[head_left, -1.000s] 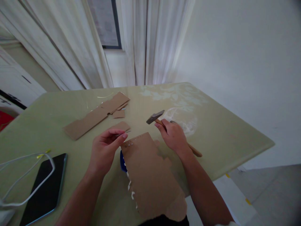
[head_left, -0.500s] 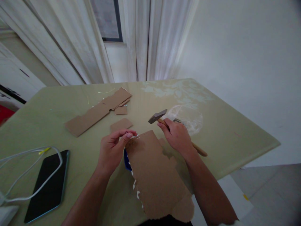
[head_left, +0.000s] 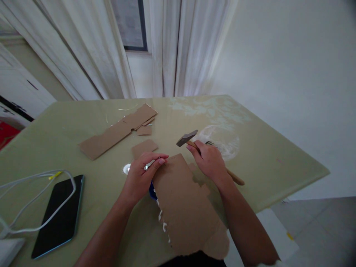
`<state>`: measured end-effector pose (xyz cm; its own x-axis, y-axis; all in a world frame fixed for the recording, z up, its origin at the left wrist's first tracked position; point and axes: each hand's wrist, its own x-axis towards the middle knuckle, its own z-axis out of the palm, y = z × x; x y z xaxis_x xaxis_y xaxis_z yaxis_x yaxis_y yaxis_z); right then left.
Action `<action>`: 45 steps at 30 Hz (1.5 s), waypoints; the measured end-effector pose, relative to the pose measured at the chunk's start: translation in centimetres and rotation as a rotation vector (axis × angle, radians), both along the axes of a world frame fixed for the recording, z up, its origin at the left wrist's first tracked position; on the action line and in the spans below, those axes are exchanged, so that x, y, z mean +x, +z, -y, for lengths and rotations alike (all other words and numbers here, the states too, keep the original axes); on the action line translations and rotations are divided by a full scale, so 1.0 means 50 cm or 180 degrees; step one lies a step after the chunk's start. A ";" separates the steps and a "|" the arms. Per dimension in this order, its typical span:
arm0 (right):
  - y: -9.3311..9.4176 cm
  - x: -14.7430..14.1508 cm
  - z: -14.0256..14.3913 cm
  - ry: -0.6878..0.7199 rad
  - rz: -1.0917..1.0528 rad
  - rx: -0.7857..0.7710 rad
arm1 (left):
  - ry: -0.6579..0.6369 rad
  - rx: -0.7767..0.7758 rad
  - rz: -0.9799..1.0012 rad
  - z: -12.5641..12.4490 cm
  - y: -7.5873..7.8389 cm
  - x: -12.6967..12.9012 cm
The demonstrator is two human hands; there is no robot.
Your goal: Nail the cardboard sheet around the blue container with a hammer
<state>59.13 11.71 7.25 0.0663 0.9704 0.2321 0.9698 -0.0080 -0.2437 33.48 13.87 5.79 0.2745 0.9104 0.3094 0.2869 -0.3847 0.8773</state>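
Note:
In my right hand (head_left: 210, 159) is a hammer (head_left: 187, 138), gripped by its wooden handle, with the metal head raised above the cardboard. My left hand (head_left: 143, 176) has thumb and forefinger pinched at the far left corner of a brown cardboard sheet (head_left: 186, 207). A thin nail shows between those fingertips in the earlier view; now the fingers mostly hide it. Small holes run in a row along the sheet's far edge. White lacing loops (head_left: 160, 215) line its left edge. Under that side, a blue object (head_left: 152, 191) peeks out, mostly covered.
Cardboard strips (head_left: 119, 129) and a small cardboard piece (head_left: 144, 148) lie beyond my left hand. A shiny white object (head_left: 126, 169) is partly behind that hand. A clear plastic bag (head_left: 226, 142) lies right. A tablet (head_left: 59, 215) and white cable (head_left: 41, 227) occupy the left.
My left hand has shifted a little to the right along the sheet's far edge. The shiny white object has come into view behind it. The hammer has hardly moved.

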 end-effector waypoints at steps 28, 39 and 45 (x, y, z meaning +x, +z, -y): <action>-0.004 -0.012 0.001 0.0176 -0.0683 0.0079 | 0.0017 -0.0618 -0.0033 0.002 0.008 -0.001; -0.001 -0.013 0.001 0.0131 -0.0509 0.0026 | -0.0182 -0.0825 0.0161 0.005 0.015 -0.001; -0.004 -0.013 0.001 0.0159 -0.0491 0.0050 | -0.0279 -0.0636 -0.0086 0.006 0.016 -0.008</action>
